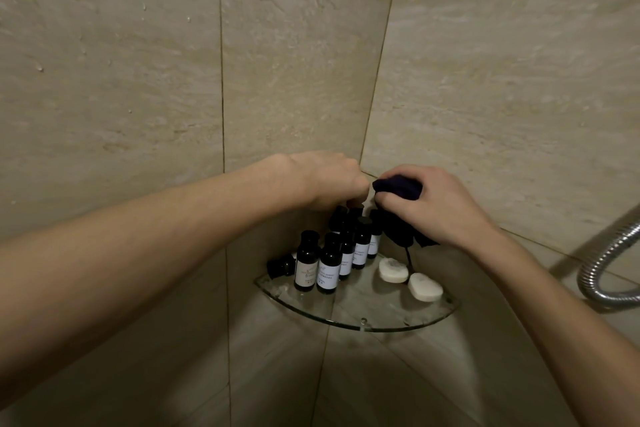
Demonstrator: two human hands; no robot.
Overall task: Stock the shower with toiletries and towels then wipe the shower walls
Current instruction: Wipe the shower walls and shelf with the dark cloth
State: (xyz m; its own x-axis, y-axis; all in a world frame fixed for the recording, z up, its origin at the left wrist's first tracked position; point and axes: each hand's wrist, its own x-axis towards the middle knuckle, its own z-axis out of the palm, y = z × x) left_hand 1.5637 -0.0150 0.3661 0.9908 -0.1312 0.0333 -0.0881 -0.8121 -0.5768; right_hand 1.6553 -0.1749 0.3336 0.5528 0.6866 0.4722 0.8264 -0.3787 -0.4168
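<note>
A glass corner shelf point(360, 321) holds several small dark bottles point(328, 267) with white labels and two white soap bars point(425, 287). One bottle point(280, 266) lies on its side at the shelf's left end. My left hand point(329, 180) reaches over the back bottles, its fingertips curled down onto the cap of one; the fingers are mostly hidden. My right hand point(436, 204) grips a dark purple cloth point(398, 189) bunched just above the shelf by the right wall, with a thread of it hanging down toward the soaps.
Beige tiled walls point(138, 80) meet in the corner behind the shelf, with some water drops on the left wall. A metal shower hose point(604, 263) curves at the right edge.
</note>
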